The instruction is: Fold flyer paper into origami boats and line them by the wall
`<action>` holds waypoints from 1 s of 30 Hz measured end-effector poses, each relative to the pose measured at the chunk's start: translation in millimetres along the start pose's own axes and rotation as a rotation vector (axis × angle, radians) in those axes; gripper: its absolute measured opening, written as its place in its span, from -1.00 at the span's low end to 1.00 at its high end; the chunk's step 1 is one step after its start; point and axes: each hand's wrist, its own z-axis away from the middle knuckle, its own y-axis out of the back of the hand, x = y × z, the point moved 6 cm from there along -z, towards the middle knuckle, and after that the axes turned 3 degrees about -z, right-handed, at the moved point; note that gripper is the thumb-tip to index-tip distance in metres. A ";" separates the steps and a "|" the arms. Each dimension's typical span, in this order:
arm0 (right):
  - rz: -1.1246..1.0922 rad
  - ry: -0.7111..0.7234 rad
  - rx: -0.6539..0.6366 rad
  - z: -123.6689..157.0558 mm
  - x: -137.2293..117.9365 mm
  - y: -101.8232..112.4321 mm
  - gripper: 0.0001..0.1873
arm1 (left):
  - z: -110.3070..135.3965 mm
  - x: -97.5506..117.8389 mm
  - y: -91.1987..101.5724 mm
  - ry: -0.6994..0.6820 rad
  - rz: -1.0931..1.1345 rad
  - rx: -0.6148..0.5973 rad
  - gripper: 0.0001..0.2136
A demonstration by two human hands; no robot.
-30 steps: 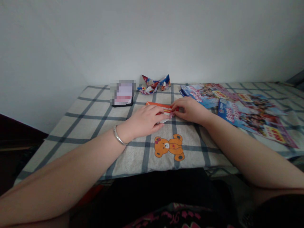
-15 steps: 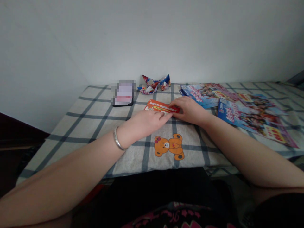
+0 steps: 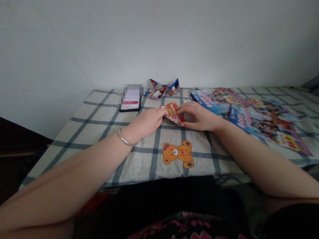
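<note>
A folded red and orange printed paper (image 3: pixel 172 113) lies between my hands on the checked tablecloth. My left hand (image 3: pixel 152 120), with a silver bangle at its wrist, is closed on the paper's left end; its fingertips are partly hidden. On the right end, my right hand (image 3: pixel 195 116) grips the paper between curved fingers above and the thumb below. Beyond my hands stand blue and red folded-paper pieces (image 3: pixel 163 89) with pointed tips.
A phone (image 3: pixel 131 99) with a lit, blurred screen lies at the back left. Several glossy leaflets (image 3: pixel 264 124) are spread over the right side of the tablecloth (image 3: pixel 99 134). A bear picture (image 3: pixel 176 153) is near the front edge. A pale wall (image 3: pixel 159 39) rises behind the table.
The red paper has turned from lying wide across to a slanted, narrower shape. My left hand has drawn slightly left and up, while my right hand's fingers and thumb have spread around the right end.
</note>
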 end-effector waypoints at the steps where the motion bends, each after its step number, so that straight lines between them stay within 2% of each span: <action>1: -0.006 0.015 0.001 0.5 -0.2 0.2 -0.59 | -0.3 -2.0 0.4 0.009 0.048 0.015 -0.78; 5: -0.021 0.048 -0.011 1.7 -1.1 0.0 -0.45 | -0.9 -9.0 -0.2 0.049 0.191 0.053 -0.79; 14: -0.014 0.085 -0.037 2.7 -5.8 1.0 -0.45 | -2.4 -24.4 -2.7 0.148 0.400 0.163 -0.81; 16: 0.017 0.038 -0.022 1.8 -2.8 0.2 -0.53 | -2.5 -27.3 -3.4 0.146 0.436 0.189 -0.81; 20: 0.051 -0.017 0.008 -0.4 2.2 -1.3 -0.84 | -1.6 -26.1 -5.4 0.104 0.515 0.195 -0.78; 23: 0.069 0.004 0.022 -0.6 1.1 -0.4 -0.92 | 0.0 -17.4 -1.2 0.041 0.428 0.190 -0.77; 28: 0.220 -0.058 -0.004 0.8 -0.9 0.7 -0.84 | 2.6 10.3 7.6 -0.207 0.149 0.144 -0.66; 30: 0.294 -0.092 -0.035 0.8 -2.1 -0.2 -0.82 | 4.3 19.9 8.6 -0.292 0.027 0.144 -0.69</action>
